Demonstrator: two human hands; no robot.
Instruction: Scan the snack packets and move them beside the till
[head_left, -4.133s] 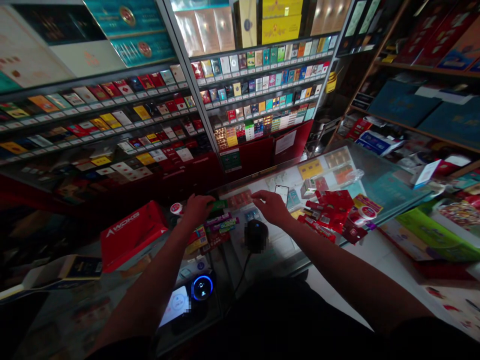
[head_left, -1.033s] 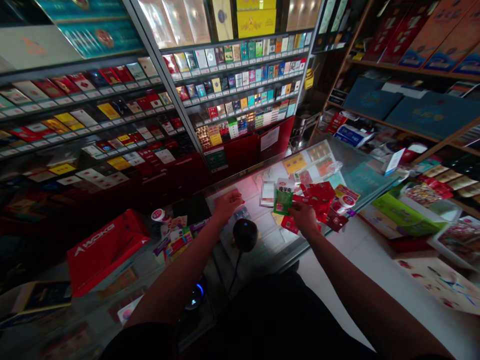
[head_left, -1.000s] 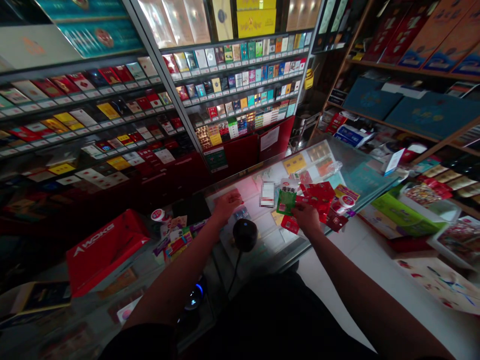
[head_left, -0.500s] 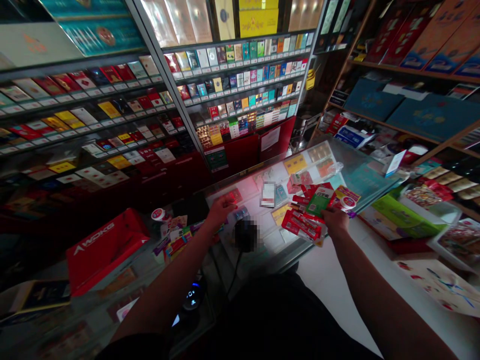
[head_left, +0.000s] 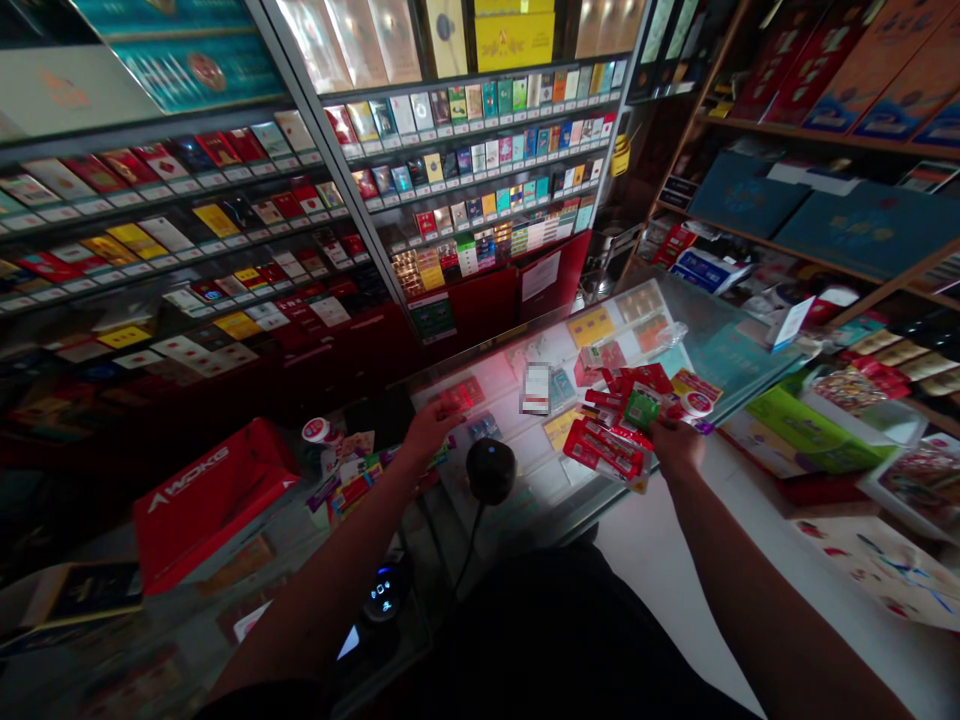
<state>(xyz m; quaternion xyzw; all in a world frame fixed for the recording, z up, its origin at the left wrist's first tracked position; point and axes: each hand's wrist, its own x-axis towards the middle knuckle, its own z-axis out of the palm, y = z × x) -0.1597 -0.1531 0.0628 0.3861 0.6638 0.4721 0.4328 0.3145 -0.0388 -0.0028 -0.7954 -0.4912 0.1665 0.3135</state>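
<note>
My right hand (head_left: 679, 447) is closed on the edge of a small green snack packet (head_left: 643, 406), which shows a pale printed square. The packet is above a loose pile of red snack packets (head_left: 604, 447) on the glass counter (head_left: 525, 480). A small tub with a white and red lid (head_left: 696, 403) sits just beyond that hand. My left hand (head_left: 429, 430) is over the counter's left part, fingers loosely stretched out, with nothing visible in them. Close to it lie several colourful packets (head_left: 360, 485) and another red-and-white-lidded tub (head_left: 318, 431). A black scanner-like device (head_left: 490, 470) stands between my hands.
A red box (head_left: 214, 500) stands on the left. Cigarette packs fill the wall shelves (head_left: 480, 130) ahead. A pink box (head_left: 598, 362) lies beyond the red packets. A green carton (head_left: 814, 425) stands on the right. A cable (head_left: 469, 550) runs from the black device toward me.
My left hand has drawn back a little to the left. The green packet in my right hand has turned and now shows a different face. A light shows on top of the black device.
</note>
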